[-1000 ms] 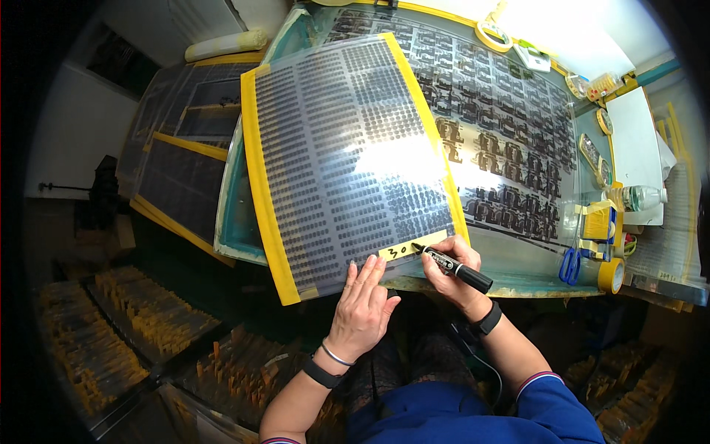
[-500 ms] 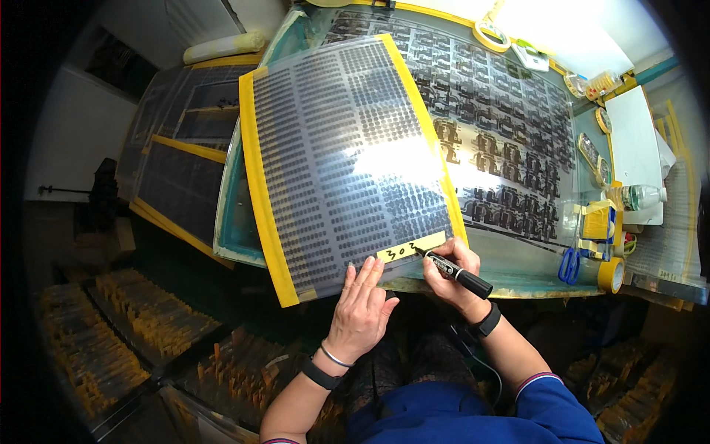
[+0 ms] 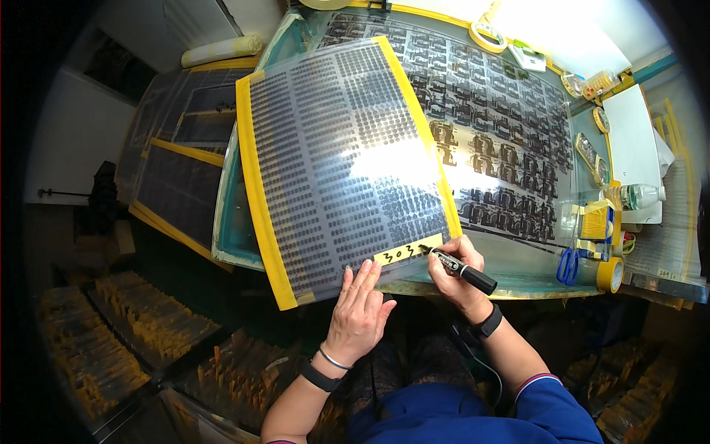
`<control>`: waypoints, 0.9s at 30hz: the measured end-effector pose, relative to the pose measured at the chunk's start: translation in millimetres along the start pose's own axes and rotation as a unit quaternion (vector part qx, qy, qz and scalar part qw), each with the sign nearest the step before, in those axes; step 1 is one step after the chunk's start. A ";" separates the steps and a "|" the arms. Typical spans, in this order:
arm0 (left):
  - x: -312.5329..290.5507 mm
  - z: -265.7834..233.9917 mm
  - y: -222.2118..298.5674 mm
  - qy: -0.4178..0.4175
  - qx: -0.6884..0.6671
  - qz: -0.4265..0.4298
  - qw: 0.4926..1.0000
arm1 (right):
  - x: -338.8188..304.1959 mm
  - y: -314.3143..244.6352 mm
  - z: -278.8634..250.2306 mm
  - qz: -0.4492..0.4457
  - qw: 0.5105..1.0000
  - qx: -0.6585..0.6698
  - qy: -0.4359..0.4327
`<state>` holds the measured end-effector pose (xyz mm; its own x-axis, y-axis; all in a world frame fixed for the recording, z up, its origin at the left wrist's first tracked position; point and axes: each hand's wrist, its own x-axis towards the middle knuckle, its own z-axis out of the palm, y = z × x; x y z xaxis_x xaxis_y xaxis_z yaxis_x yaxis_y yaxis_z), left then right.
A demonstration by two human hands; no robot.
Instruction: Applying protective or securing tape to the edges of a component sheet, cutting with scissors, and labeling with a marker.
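A transparent film sheet [image 3: 310, 170] with rows of small dark shapes and yellow tape along two sides lies tilted over the glass-topped table. My left hand [image 3: 359, 311] rests with outstretched fingers on its near edge, beside a yellow tape label [image 3: 399, 255]. Gripped in my right hand [image 3: 458, 277] is a black marker [image 3: 477, 276], its tip touching the label at the end of some handwritten black marks. Under the film, a larger sheet printed with dark figures [image 3: 510, 159] shows to the right.
Blue scissors [image 3: 568, 266], a yellow tape roll [image 3: 610, 275] and a plastic bottle [image 3: 642, 197] sit at the right side. Another tape roll [image 3: 489, 37] lies at the back. Taped films [image 3: 185, 177] lean on the left. Bins of upright filed sheets [image 3: 144, 314] stand below, left.
The marker tip has moved slightly right along the label, and more black writing shows there. The film has shifted slightly left. My left hand stays on its edge.
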<state>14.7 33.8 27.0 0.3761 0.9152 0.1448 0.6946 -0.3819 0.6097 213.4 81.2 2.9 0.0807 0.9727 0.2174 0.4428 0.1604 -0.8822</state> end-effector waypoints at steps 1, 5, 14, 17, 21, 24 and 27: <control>-0.1 1.1 -0.9 -0.001 -0.001 -0.001 1.000 | 0.4 -0.8 1.5 0.001 1.000 0.000 0.000; 0.0 2.7 -1.1 -0.001 0.000 0.001 1.000 | 2.1 -2.7 1.1 0.010 1.000 0.004 -0.003; -1.1 3.4 -0.8 -0.001 0.003 -0.002 1.000 | -3.0 1.4 -0.9 -0.027 0.999 0.001 -0.030; -0.1 2.2 -0.6 0.005 0.000 -0.002 1.000 | -6.1 3.6 -1.8 0.047 0.997 0.036 0.054; 0.1 2.3 -0.3 0.003 0.001 -0.001 1.000 | -3.2 3.7 -7.2 0.060 0.996 0.048 0.046; -0.5 2.5 -0.8 0.004 0.004 -0.001 1.000 | -0.9 2.0 -7.0 0.010 1.000 -0.001 0.023; 0.2 2.7 -0.7 0.003 0.007 0.001 1.000 | -0.8 5.2 -9.5 -0.016 1.000 -0.024 -0.002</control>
<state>16.0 33.9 24.5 0.3734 0.9153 0.1510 0.7025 -0.3853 0.5983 224.1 79.7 2.1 0.0630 0.9677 0.2440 0.4881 0.1834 -0.8533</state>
